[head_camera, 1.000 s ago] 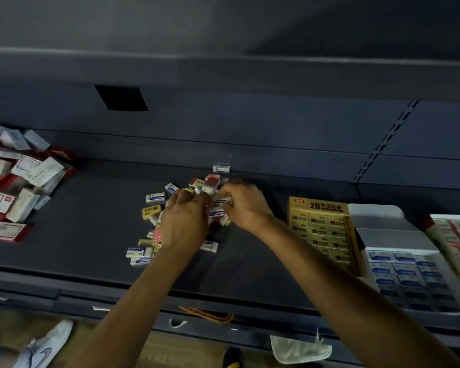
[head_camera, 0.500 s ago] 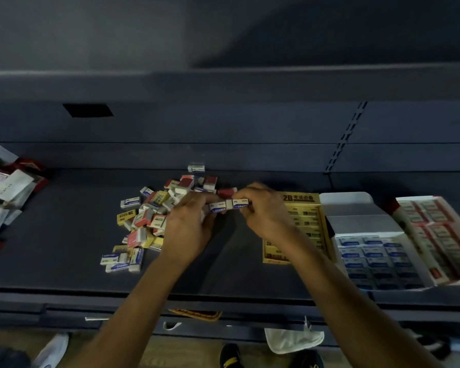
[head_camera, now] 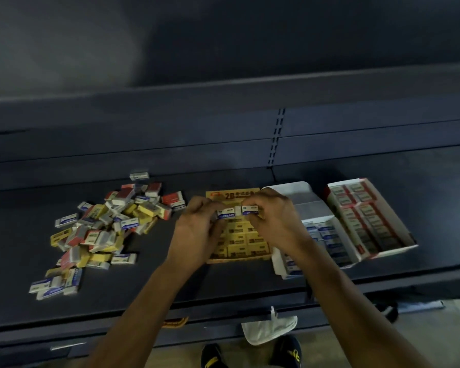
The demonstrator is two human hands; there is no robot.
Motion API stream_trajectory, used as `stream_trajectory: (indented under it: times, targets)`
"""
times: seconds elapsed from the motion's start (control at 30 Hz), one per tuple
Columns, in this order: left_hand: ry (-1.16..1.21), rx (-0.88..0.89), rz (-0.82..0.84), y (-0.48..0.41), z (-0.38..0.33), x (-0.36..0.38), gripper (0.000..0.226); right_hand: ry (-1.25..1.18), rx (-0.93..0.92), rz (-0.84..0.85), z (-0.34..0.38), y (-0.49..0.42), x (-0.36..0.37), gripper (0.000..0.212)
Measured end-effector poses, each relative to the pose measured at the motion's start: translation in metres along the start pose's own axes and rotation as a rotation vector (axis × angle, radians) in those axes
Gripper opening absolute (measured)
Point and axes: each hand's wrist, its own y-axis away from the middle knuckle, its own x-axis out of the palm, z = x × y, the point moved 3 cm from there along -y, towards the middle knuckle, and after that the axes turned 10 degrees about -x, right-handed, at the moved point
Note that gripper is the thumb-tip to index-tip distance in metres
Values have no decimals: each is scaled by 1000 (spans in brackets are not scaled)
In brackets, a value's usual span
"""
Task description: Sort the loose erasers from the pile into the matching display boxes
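Note:
A pile of loose erasers [head_camera: 101,229] in blue, yellow and red sleeves lies on the dark shelf at the left. My left hand [head_camera: 197,227] pinches a blue-and-white eraser [head_camera: 226,213], and my right hand [head_camera: 274,219] pinches a second blue-and-white eraser [head_camera: 250,210]; the two are held end to end above the yellow display box [head_camera: 239,245]. To the right stand the white box of blue erasers [head_camera: 327,235] and the red box [head_camera: 367,221].
The dark shelf [head_camera: 170,282] has a raised back wall and an upper shelf overhead. Its front edge runs below my forearms. A white cloth [head_camera: 268,329] hangs under the edge, and black shoes show on the floor.
Both hands have moved right from the pile, each carrying a blue eraser, and now hover over the yellow box. The view has shifted right too.

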Motion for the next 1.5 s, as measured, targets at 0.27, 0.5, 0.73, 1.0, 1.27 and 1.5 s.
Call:
stream_trajectory:
  times: [0.27,0.5,0.73,1.0,1.27,1.5]
  targets:
    - [-12,10,59,-3,-37,34,30,21,46,26,-34,30,-32,24]
    - [58,39,129,-6,-72,58,26,66,38,3,-61,56,-48,13]
    - [42,42,197,-3,-98,80,26,160,99,56,-92,76,-59,11]
    - [-89,33,261,0,-116,92,30,215,129,24,-106,84,-62,14]
    - [-156,23,268,2,-121,99,29,234,59,-7,-112,83,-55,12]
    - [-178,11,274,2,-122,101,30,226,53,-68,-113,82,-55,7]
